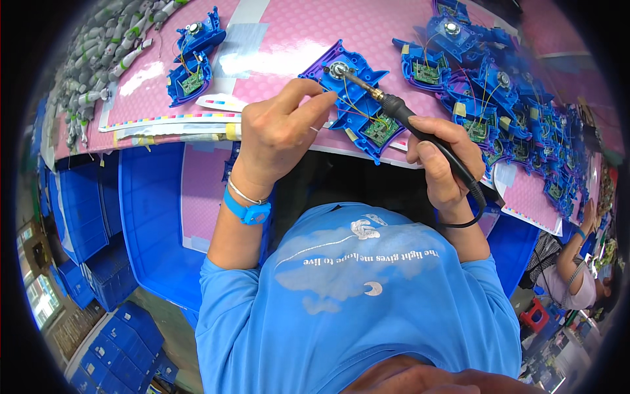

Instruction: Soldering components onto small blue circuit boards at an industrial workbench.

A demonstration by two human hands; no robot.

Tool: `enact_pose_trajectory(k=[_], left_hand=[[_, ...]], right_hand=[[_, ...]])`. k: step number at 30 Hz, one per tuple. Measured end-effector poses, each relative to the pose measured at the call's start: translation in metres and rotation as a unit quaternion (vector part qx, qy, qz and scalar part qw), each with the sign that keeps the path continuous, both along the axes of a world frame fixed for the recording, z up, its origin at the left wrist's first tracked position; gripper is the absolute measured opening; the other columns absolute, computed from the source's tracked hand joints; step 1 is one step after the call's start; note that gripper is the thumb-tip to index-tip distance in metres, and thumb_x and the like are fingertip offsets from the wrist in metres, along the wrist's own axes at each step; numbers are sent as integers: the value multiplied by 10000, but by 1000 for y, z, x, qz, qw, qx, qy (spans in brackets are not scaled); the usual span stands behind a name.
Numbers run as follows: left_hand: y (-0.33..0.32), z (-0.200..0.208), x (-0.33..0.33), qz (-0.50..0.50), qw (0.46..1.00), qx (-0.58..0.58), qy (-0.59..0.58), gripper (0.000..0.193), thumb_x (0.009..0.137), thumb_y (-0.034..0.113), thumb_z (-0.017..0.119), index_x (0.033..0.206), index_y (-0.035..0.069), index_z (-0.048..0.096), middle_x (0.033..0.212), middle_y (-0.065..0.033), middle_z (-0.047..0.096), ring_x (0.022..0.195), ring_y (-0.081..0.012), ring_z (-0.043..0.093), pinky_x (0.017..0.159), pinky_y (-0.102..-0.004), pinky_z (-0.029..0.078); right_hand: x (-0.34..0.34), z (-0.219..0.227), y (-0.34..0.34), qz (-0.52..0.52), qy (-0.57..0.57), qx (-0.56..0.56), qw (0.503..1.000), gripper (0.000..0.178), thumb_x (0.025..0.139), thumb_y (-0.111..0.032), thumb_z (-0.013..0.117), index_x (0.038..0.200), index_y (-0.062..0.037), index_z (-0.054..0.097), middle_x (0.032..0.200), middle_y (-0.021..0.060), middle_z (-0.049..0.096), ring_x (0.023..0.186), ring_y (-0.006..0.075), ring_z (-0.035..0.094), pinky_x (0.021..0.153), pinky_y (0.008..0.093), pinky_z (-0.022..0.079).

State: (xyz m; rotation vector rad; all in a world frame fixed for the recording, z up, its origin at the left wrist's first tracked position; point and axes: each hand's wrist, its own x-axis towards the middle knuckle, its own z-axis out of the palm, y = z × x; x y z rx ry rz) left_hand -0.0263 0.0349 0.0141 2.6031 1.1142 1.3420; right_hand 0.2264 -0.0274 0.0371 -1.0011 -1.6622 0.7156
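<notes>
My right hand (447,157) grips the black handle of a soldering iron (400,108). Its metal tip reaches the round speaker (338,70) in an open blue plastic housing (354,118) on the table. Inside that housing, thin coloured wires run from the speaker to a green circuit board (380,131). Over the housing's left edge, my left hand (282,128) is closed, thumb and forefinger pinched together. A thin pale wire (314,129) pokes out under its fingers; the pinch point itself is too small to make out clearly.
Many similar blue housings (492,98) are heaped on the right. Another wired housing (191,59) lies at the back left, near a pile of grey-and-white parts (98,59). Blue bins (154,223) stand below the pink table edge. Another person (574,269) is at far right.
</notes>
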Motion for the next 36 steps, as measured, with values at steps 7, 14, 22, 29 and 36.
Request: enact_pose_trajectory(k=[7, 14, 22, 29, 36], left_hand=[[7, -4, 6, -17, 997, 45, 64, 251, 739, 48, 762, 973, 60, 672, 931, -42, 694, 654, -180, 682, 522, -298, 519], [10, -8, 7, -17, 996, 64, 60, 234, 745, 52, 758, 958, 34, 664, 959, -68, 708, 659, -183, 691, 532, -297, 529], [12, -11, 6, -14, 996, 60, 60, 212, 742, 45, 753, 939, 28, 676, 971, -74, 716, 684, -189, 705, 538, -294, 539], [13, -11, 7, -17, 997, 58, 54, 216, 735, 39, 749, 939, 28, 678, 967, -71, 717, 681, -183, 706, 539, -290, 540], [13, -12, 7, -14, 997, 49, 56, 192, 742, 32, 741, 920, 30, 670, 953, -69, 715, 681, -180, 708, 536, -287, 542]], right_hand=[[3, 0, -1, 5, -17, -11, 1000, 288, 921, -91, 601, 1148, 76, 658, 751, 113, 665, 649, 135, 616, 599, 259, 479], [1, -2, 2, 3, -30, -20, 999, 283, 914, -91, 602, 1136, 66, 682, 768, 106, 679, 664, 135, 637, 624, 261, 503], [-2, -1, 7, 11, -37, -28, 999, 285, 911, -92, 609, 1138, 62, 688, 797, 109, 695, 679, 138, 657, 632, 259, 514], [-3, -4, 9, 10, -35, -17, 999, 285, 914, -94, 610, 1141, 63, 684, 794, 110, 690, 676, 138, 649, 631, 263, 510], [2, -2, 3, 14, -14, 8, 1000, 293, 921, -96, 599, 1150, 77, 659, 780, 129, 671, 665, 151, 630, 606, 265, 484]])
